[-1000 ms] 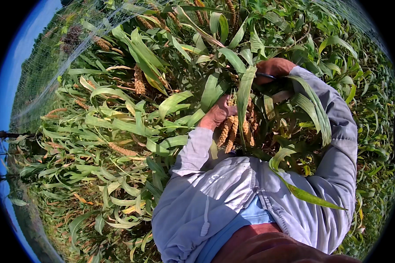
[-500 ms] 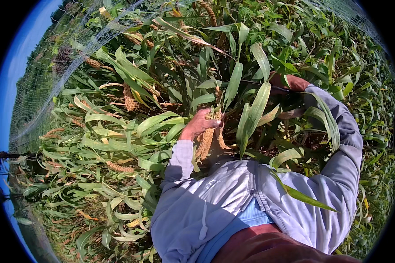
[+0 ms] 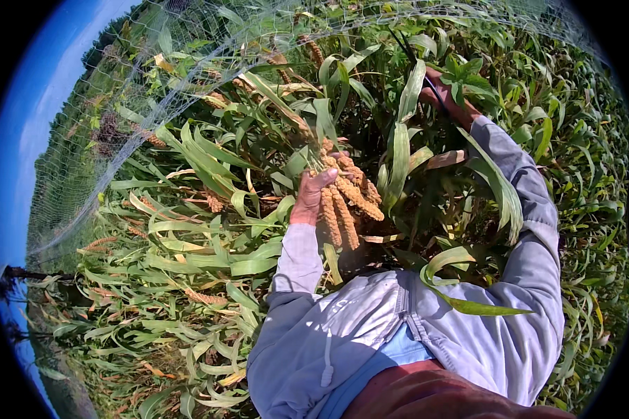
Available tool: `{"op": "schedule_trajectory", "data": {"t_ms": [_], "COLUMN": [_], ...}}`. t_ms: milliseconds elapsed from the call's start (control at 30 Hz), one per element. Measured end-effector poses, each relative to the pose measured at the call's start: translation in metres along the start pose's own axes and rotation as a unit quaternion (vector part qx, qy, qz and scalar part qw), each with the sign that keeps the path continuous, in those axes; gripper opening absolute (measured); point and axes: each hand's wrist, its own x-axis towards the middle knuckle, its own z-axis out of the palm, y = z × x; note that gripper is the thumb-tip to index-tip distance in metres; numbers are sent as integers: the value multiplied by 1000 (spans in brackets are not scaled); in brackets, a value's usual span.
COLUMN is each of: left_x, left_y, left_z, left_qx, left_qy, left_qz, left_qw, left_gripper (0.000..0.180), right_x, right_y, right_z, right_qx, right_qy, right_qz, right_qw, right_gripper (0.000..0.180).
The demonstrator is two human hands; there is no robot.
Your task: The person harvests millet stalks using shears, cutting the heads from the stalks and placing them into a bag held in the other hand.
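Beyond the pale grey, zip-front cloth jacket (image 3: 370, 307), a bunch of orange-brown, knobbly, elongated seed heads (image 3: 356, 199) is grasped near its stems by the raised left hand (image 3: 314, 192). Farther out, a thin, black, rod-like tool (image 3: 404, 47) seems gripped by the outstretched right hand (image 3: 449, 96), its fingers partly hidden. Gathering appears in hand; the bunch kept steady and the tool drawn nearer would be called for.
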Motion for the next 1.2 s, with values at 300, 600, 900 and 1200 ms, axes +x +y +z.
{"op": "schedule_trajectory", "data": {"t_ms": [300,600,900,1200], "left_x": [48,83,86,73], "left_y": [-7,-1,-14,-18], "left_z": [-20,-11,-3,46], "left_qx": [-39,22,92,94], "left_qy": [56,62,37,-46], "left_qz": [-15,1,16,64], "left_qw": [998,998,995,992], "left_gripper": [41,27,40,40], "right_x": [80,101,37,10], "right_y": [11,46,-56,-46], "right_z": [63,70,73,105], "right_qx": [-304,-246,9,374], "right_qy": [-62,-48,-159,-116], "right_qz": [24,-125,74,188], "right_qw": [950,960,984,901], "right_gripper": [58,37,41,48]}}
